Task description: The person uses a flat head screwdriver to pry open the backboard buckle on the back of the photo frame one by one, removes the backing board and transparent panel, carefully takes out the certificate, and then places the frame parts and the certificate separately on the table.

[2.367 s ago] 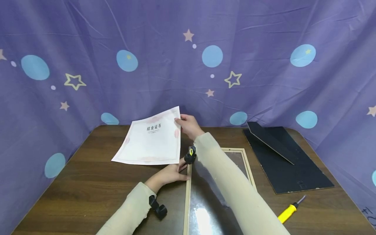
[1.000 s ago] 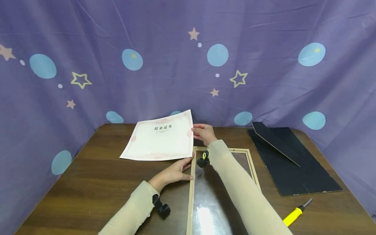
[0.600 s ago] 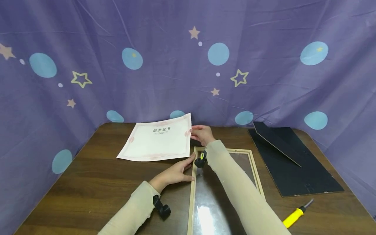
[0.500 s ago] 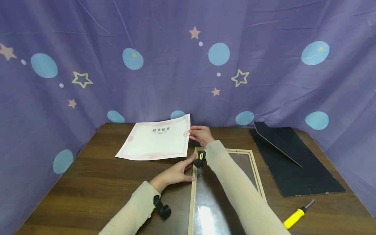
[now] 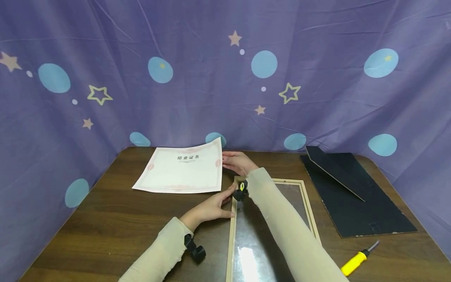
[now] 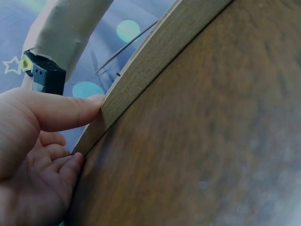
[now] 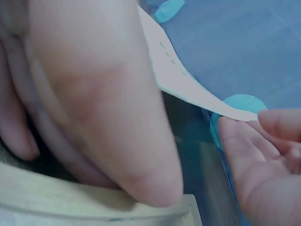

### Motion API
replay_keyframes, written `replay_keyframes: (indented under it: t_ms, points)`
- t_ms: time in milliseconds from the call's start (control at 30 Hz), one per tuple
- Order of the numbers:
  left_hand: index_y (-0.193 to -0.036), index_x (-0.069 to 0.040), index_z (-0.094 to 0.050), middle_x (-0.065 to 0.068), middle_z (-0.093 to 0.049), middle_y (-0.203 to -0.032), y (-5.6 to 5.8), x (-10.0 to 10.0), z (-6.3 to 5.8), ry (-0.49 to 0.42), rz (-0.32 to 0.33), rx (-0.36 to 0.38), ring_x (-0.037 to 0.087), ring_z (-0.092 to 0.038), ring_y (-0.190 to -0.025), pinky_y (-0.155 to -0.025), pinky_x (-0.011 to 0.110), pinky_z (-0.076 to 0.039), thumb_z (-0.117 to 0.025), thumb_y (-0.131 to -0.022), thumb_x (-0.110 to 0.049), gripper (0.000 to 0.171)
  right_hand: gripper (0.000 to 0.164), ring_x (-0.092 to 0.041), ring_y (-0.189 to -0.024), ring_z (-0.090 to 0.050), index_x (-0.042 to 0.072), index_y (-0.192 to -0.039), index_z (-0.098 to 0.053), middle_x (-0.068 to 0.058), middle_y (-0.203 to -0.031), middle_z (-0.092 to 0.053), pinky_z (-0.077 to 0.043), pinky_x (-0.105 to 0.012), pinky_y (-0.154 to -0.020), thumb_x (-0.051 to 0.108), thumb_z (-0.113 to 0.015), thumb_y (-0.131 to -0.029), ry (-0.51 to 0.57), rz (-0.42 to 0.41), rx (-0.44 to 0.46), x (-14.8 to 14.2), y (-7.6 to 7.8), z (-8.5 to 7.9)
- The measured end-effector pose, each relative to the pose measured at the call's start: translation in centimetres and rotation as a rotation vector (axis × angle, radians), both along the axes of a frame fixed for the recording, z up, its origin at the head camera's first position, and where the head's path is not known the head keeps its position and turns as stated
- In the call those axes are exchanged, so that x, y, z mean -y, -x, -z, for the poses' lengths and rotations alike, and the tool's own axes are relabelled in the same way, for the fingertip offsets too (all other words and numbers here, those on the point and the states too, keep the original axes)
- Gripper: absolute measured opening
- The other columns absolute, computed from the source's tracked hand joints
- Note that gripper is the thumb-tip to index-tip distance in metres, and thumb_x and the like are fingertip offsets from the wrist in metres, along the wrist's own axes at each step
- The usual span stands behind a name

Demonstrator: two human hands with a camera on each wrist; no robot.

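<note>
My right hand [image 5: 239,162] pinches the right edge of a white paper certificate [image 5: 179,172], printed with dark lettering and a pink border. In the right wrist view the thumb and fingertips meet at the end of the certificate [image 7: 188,89]. The sheet slants over the back left of the table, its right corner raised. My left hand [image 5: 208,206] rests against the left side of a pale wooden picture frame [image 5: 231,243], close to its far corner. Its thumb and fingertips touch the frame's outer side [image 6: 141,70] in the left wrist view. A clear pane [image 5: 262,239] shows inside the frame.
To the right of the frame lies a black backing board [image 5: 366,211] with its stand flap [image 5: 332,174] tilted up. A yellow-handled screwdriver [image 5: 354,264] lies nearer the front. The brown wooden table [image 5: 105,235] ends at a purple patterned curtain [image 5: 197,98].
The certificate has come down from a steeper, higher position and, in the last second, shifted left with my right hand. My left hand stays at the frame's left side.
</note>
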State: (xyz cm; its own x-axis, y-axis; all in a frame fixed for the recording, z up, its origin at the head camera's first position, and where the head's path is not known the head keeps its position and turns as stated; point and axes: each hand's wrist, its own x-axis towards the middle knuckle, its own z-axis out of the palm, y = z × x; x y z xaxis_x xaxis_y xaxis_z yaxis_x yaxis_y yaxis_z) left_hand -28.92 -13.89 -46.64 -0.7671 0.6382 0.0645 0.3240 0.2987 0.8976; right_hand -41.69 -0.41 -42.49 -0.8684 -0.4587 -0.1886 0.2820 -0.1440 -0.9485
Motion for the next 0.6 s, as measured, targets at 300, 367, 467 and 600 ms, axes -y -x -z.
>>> replay_keyframes:
  t_ms: [300, 367, 467, 600]
  points:
    - [-0.147, 0.008, -0.011, 0.019, -0.003, -0.156, -0.1, -0.1, -0.2, -0.004, -0.005, 0.021, 0.028, -0.009, -0.143, -0.114, 0.041, -0.024, -0.071, -0.079, 0.002, 0.091, 0.047, -0.029, -0.134, -0.038, -0.006, -0.141, -0.035, -0.022, -0.145, -0.038, -0.034, -0.040, -0.111, -0.005, -0.044, -0.095, -0.050, -0.007, 0.030, -1.3, 0.2, -0.8]
    - [-0.147, 0.008, -0.011, 0.020, -0.003, -0.156, -0.1, -0.1, -0.2, -0.008, -0.005, 0.030, 0.028, -0.009, -0.143, -0.114, 0.041, -0.024, -0.071, -0.079, 0.002, 0.091, 0.045, -0.029, -0.133, -0.040, -0.006, -0.140, -0.036, -0.021, -0.144, -0.040, -0.036, -0.039, -0.110, -0.004, -0.044, -0.096, -0.039, 0.006, 0.029, -2.2, 0.2, -1.2]
    - [-0.147, 0.008, -0.010, 0.019, -0.002, -0.156, 0.0, -0.1, -0.2, -0.005, 0.001, 0.039, 0.028, -0.007, -0.143, -0.114, 0.041, -0.023, -0.070, -0.080, 0.002, 0.091, 0.043, -0.029, -0.129, -0.044, -0.006, -0.138, -0.040, -0.021, -0.140, -0.045, -0.039, -0.038, -0.108, -0.003, -0.046, -0.096, -0.045, 0.017, 0.020, -4.0, 0.2, -1.5]
    - [-0.147, 0.009, -0.008, 0.021, -0.002, -0.156, 0.1, 0.0, -0.1, -0.005, 0.012, 0.034, 0.030, -0.006, -0.143, -0.115, 0.043, -0.021, -0.069, -0.081, 0.002, 0.090, 0.043, -0.030, -0.128, -0.046, -0.007, -0.138, -0.041, -0.021, -0.139, -0.047, -0.040, -0.038, -0.106, 0.000, -0.047, -0.097, -0.089, 0.006, -0.022, -6.6, -0.2, -1.8]
